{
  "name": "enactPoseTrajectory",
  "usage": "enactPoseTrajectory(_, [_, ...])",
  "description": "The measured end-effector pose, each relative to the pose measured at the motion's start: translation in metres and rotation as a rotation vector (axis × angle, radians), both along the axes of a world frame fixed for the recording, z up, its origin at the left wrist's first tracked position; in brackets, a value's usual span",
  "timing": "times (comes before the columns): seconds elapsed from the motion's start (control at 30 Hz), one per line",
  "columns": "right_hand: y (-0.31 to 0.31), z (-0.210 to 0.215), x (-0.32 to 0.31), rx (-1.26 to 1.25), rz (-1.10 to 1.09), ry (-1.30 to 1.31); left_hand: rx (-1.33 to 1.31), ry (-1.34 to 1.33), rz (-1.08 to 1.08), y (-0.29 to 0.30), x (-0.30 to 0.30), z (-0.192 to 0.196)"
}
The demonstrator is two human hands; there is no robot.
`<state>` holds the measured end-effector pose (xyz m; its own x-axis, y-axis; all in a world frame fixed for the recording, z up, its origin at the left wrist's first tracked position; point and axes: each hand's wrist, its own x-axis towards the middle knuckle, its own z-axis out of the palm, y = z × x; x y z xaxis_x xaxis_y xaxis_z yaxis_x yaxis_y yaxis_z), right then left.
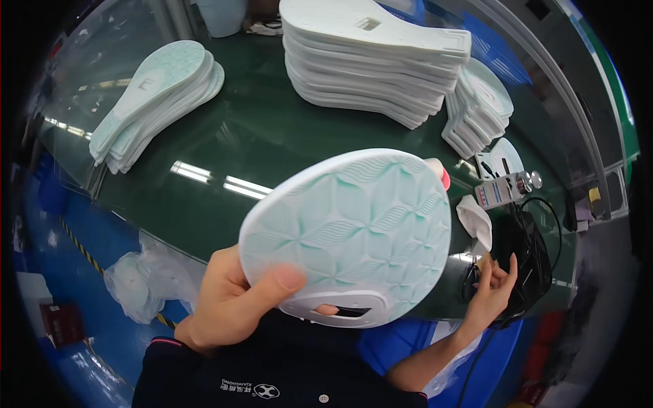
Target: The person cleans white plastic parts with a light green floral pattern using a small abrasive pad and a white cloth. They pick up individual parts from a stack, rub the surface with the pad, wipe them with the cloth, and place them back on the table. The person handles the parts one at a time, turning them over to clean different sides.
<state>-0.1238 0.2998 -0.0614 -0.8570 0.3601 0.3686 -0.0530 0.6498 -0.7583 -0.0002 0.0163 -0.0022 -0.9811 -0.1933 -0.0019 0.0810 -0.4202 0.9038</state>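
Pinching the heel end of a white shoe sole [350, 231] between thumb and fingers, the left hand [231, 299] holds it tread-up, its pale green patterned face turned to the camera above the near edge of the dark green table [258, 136]. The right hand [491, 289] has its fingers loosely curled beside a black tool [527, 262] with a cord, a white cloth [475, 219] just above it, though whether it grips anything cannot be told. Farther out lie three stacks of soles: left [156, 102], middle [374, 58] and right [479, 105].
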Motion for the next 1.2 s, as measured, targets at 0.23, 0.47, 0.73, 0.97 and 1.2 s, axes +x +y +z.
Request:
enactPoseTrajectory(0.23, [-0.026,0.036,0.023,-0.204,0.141,0.193,0.153,0.018,-0.085,-0.001,0.006,0.008])
enactPoseTrajectory(0.47, [-0.066,0.063,0.035,-0.732,0.247,0.349,0.186,0.002,-0.097,0.005,0.008,0.007])
enactPoseTrajectory(0.73, [-0.129,0.069,0.063,-0.601,1.144,0.252,-0.001,-0.090,-0.062,0.011,0.009,0.013])
enactPoseTrajectory(0.97, [-0.127,0.077,0.056,-0.550,1.286,0.220,-0.053,0.076,-0.038,0.016,0.010,0.010])
enactPoseTrajectory(1.2, [-0.124,0.078,0.053,-0.460,1.364,0.212,-0.121,0.109,-0.006,0.019,0.010,0.012])
